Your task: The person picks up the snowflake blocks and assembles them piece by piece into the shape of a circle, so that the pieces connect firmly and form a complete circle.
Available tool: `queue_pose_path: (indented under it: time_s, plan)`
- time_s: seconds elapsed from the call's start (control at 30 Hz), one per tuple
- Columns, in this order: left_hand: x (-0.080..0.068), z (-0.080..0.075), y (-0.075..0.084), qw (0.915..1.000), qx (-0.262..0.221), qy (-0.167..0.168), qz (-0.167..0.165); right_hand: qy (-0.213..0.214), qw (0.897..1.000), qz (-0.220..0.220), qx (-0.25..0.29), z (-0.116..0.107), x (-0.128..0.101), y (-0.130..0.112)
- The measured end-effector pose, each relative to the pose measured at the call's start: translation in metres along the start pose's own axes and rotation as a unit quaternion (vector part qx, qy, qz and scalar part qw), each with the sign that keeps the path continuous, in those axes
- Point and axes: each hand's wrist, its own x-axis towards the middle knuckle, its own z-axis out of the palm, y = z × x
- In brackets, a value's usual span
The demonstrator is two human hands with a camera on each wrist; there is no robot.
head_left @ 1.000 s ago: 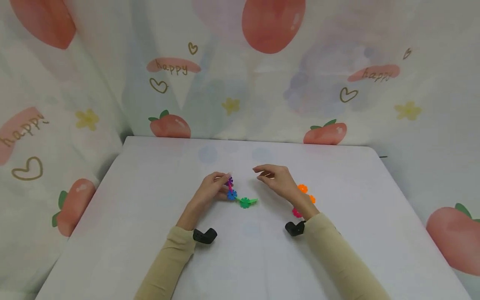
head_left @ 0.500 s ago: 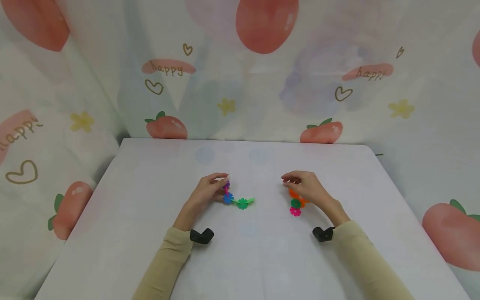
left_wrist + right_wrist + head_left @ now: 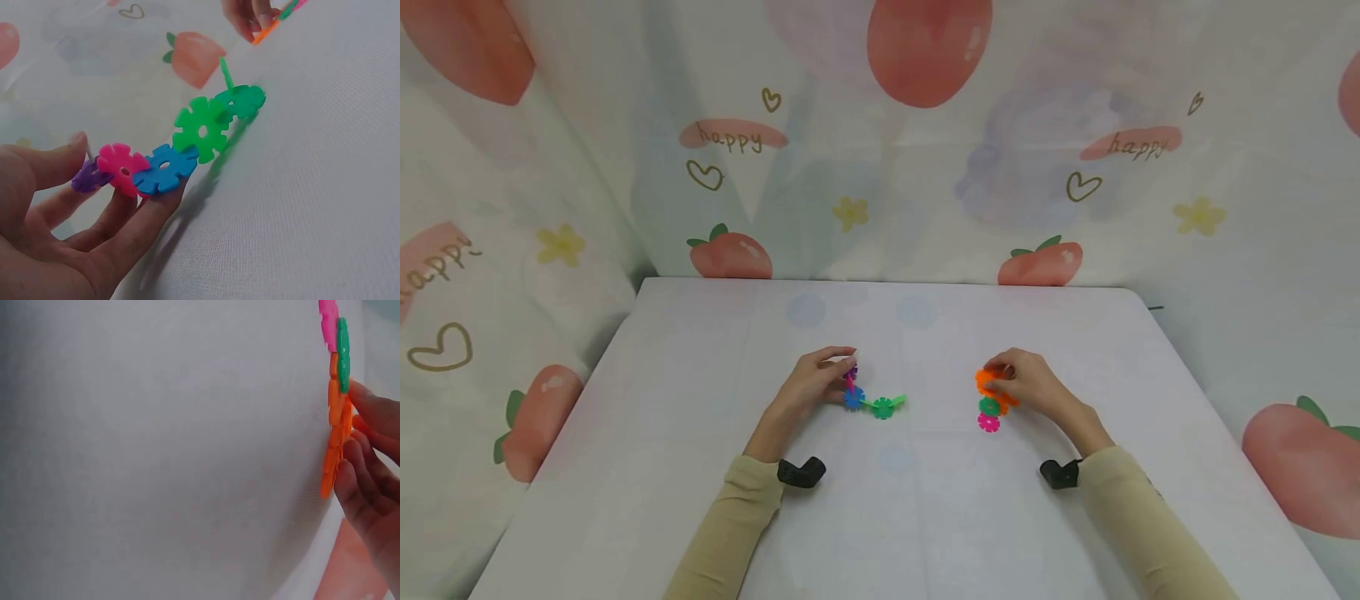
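The curtain [image 3: 925, 167] behind the bench [image 3: 895, 517] reads "happy" at upper left and upper right of the head view, among peaches and hearts. Left of centre, my left hand [image 3: 808, 387] pinches the purple end of a flower-disc chain [image 3: 868, 396] running pink, blue, green. Right of centre, my right hand [image 3: 1033, 387] curls its fingers round the orange discs [image 3: 988, 383], with a green disc [image 3: 990, 407] and pink disc [image 3: 988, 423] just below.

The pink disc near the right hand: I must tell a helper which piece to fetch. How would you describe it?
On the white table, find the right hand touching a short chain of orange discs. Follow that chain toward the person: past the green disc, the pink disc is the last, nearest piece, the only pink one there.
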Motion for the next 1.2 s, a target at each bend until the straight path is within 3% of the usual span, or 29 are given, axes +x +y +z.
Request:
queue_pose_path:
  time_s: [0.53, 0.83, 1.2]
  plan:
    - [0.0, -0.001, -0.002, 0.9999, 0.0, -0.008, 0.009, 0.028, 0.999, -0.011, 0.03, 0.004, 0.005, -0.004]
    - [0.001, -0.003, -0.002, 0.9999, 0.001, -0.008, 0.008, 0.05, 0.996, -0.049, 0.06, 0.012, 0.016, -0.022]
    - [0.0, -0.002, -0.004, 0.9999, 0.008, -0.006, 0.013, 0.029, 0.988, -0.088, 0.126, 0.027, 0.032, -0.06]
